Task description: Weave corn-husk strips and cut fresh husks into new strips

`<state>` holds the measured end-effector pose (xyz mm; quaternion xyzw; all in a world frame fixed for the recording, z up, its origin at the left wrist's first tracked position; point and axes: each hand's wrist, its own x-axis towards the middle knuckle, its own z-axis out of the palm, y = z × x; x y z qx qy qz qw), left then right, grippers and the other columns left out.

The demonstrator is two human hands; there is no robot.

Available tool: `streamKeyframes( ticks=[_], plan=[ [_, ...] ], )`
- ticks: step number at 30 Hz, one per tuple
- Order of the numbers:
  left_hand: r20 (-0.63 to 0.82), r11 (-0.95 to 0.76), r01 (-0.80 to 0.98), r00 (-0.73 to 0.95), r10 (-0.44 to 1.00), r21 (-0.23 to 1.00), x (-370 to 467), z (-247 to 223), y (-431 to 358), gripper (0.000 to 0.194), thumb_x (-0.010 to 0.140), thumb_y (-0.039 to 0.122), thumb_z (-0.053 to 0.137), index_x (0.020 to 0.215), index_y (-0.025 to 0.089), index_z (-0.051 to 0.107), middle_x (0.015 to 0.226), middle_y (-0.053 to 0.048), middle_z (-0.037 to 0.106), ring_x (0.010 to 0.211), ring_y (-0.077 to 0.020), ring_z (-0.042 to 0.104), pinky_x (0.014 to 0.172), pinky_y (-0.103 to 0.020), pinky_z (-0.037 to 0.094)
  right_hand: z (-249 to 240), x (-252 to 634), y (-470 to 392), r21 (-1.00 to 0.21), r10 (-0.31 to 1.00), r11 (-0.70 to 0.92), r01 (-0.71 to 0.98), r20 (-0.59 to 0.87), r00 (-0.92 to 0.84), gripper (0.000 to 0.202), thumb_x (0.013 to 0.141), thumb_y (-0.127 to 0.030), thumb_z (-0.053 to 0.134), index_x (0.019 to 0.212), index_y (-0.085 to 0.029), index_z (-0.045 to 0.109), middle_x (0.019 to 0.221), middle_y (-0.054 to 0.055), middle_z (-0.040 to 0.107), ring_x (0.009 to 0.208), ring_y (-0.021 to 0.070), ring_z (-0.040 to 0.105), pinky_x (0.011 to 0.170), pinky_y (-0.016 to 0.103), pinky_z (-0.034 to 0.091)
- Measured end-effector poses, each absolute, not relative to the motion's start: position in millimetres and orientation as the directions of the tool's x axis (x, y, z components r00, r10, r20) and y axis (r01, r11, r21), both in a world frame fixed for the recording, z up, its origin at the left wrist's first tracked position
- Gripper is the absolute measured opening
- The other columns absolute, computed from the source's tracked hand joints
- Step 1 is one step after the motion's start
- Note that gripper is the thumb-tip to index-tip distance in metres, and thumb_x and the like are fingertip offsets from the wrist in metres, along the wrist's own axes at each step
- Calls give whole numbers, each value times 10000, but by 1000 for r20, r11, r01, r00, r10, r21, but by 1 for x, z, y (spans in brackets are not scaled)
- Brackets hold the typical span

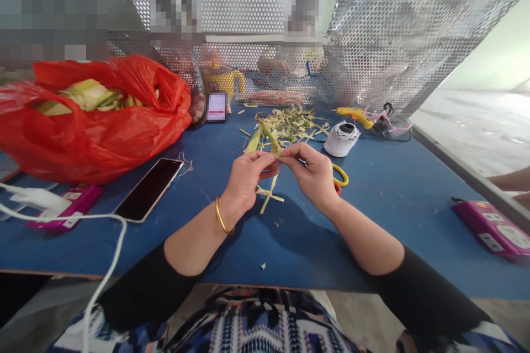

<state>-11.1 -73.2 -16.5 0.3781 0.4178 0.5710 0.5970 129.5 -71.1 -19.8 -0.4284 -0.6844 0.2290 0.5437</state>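
My left hand (244, 177) and my right hand (313, 175) meet above the middle of the blue table, both with fingers pinched. Between their fingertips is a folded green-yellow husk piece (269, 135), its narrow end pointing up and away. The fingers cover its lower end. Just below the left fingers, pale husk strips (271, 195) form a small cross shape; whether they join the held piece I cannot tell. Behind my hands lies a heap of husk scraps (296, 123). Scissors (341, 175) with yellow and red handles are partly hidden beside my right hand.
A red plastic bag (144, 140) of husks stands at left, near a dark smartphone (149, 190). White cable (118, 253) crosses the left side. A white spool (342, 139) and yellow glue gun (355, 116) sit back right. Purple power strips (494, 229) flank the table; perforated metal screens the back.
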Motion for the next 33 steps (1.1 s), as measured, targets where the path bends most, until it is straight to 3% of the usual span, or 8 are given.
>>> streamKeyframes(
  ticks=[7,20,27,33],
  plan=[
    [-57,37,-362,-45,997,932,-9,-17,-73,59,604,202,753,629,175,707,651,-20,683,641,-137,634,711,-308,559,-22,128,-71,-790,835,526,316,550,-14,97,819,-226,630,723,-215,619,700,-13,649,693,141,578,688,294,473],
    [261,-269,-74,-107,959,960,-7,-24,-75,43,688,221,761,664,201,732,678,-23,715,683,-168,667,722,-304,548,-20,129,-69,-890,900,425,162,435,27,114,777,-281,663,760,-211,574,692,-16,645,670,137,610,678,305,492],
    [56,-81,-273,-98,994,959,-6,-18,-75,125,683,223,726,581,190,661,613,0,649,599,-126,604,697,-299,549,-17,127,-72,-834,854,508,213,520,-1,78,784,-247,665,735,-222,611,702,-26,643,684,134,583,684,295,488],
    [-46,36,-365,-17,999,930,-11,-18,-74,74,631,220,748,621,179,687,650,-18,672,643,-135,626,713,-301,552,-17,129,-72,-804,844,517,293,536,-19,77,804,-225,647,728,-224,640,720,-19,670,712,144,594,710,299,489]
  ],
)
